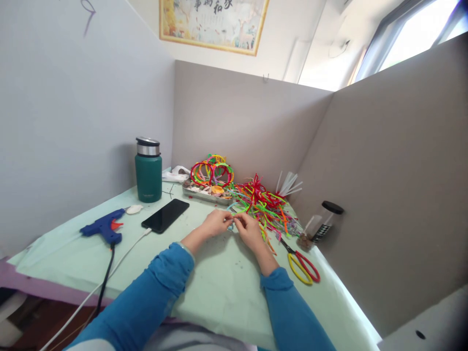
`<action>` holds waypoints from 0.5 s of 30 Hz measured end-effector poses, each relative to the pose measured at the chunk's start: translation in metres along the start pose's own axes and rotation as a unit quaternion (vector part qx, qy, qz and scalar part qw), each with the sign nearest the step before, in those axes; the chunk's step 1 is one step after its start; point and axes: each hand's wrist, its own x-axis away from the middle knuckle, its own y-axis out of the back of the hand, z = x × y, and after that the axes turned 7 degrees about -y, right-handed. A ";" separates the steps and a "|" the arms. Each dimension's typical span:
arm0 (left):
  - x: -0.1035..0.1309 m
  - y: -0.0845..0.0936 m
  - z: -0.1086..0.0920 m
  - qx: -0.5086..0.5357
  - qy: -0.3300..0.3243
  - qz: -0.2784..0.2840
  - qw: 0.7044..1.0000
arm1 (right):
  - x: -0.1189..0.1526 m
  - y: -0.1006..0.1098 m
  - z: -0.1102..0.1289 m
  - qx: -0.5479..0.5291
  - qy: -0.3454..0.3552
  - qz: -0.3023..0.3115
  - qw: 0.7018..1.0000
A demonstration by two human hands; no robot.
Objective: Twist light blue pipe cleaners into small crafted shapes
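Note:
My left hand (216,223) and my right hand (249,229) meet over the middle of the table, fingertips pinched together. Between them is a small light-blue piece (230,225), apparently pipe cleaner, mostly covered by the fingers. Just beyond my right hand spreads a pile of colourful pipe cleaners (261,197), red, green, orange and pink. Behind my left hand stands a metal tray (204,196) of small pieces, with rings of bent pipe cleaner (212,174) on it.
Scissors (302,267) with red and yellow handles lie right of my right hand, near a clear jar (323,222). To the left are a phone (166,215) with a white cable, a blue glue gun (106,226) and a green bottle (148,175). Grey partitions surround the table.

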 end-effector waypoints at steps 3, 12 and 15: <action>0.000 -0.001 0.001 -0.014 0.001 0.002 1.000 | 0.000 0.000 -0.001 0.001 0.004 -0.002 1.000; 0.002 0.000 0.000 -0.065 -0.012 -0.005 0.998 | 0.001 0.000 0.002 0.011 0.000 0.012 1.000; 0.002 0.000 0.000 -0.073 -0.020 -0.006 0.997 | 0.001 0.000 0.002 0.010 -0.001 0.012 1.000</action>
